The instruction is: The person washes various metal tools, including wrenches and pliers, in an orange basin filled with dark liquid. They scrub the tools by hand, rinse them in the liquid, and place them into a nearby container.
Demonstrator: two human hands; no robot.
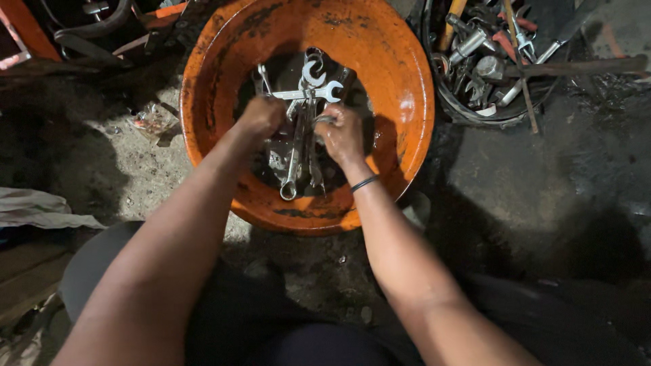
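**Hands among wrenches in a basin**

In the orange basin (400, 81) we see wrenches (302, 122) heaped at its bottom. Our left hand (261, 116) is fisted around them; our right hand (341, 135) pinches a small metal piece (324, 120). We judge firm grips best on greasy steel.

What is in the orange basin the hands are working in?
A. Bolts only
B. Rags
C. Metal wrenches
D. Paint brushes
C: both the left hand and right hand are among open-end and ring wrenches lying in the orange basin.
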